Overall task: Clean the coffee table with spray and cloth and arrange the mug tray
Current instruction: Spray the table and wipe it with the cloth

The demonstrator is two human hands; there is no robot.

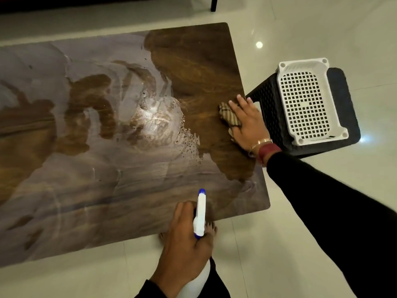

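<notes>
The dark wooden coffee table [107,168] fills the left and middle of the head view, streaked with wet film and spray droplets. My right hand [247,123] presses flat on a striped brown cloth [231,117] near the table's right edge. My left hand [184,244] grips a white spray bottle [199,214] with a blue nozzle, held over the table's near edge, nozzle pointing at the tabletop. A white perforated plastic tray [309,102] lies on a dark stool to the right of the table. No mugs are in view.
The dark woven stool [343,117] stands against the table's right side on glossy white floor tiles [300,244]. A black furniture leg [213,4] is at the top. My bare foot [211,227] shows under the table's near edge.
</notes>
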